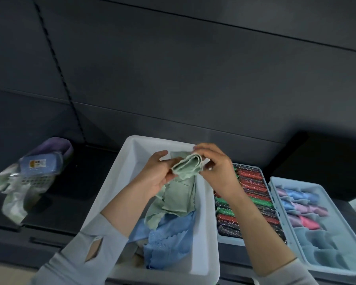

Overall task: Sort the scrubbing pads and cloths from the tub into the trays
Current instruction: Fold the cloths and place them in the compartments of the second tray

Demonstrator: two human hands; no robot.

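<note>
Over the white plastic tub (119, 182), our left hand (158, 173) and right hand (216, 167) pinch the pale green scalloped cloth (187, 167); we should fold evenly, keeping edges aligned, for the compartmented tray (275, 182).

We see a dim picture with soft, dull colours. The dark grey panelled wall (173, 68) takes up most of it, and its lines bend at the edges. The pale mesh basket of packets (35, 173) on the left looks smeared and blurry.
</note>
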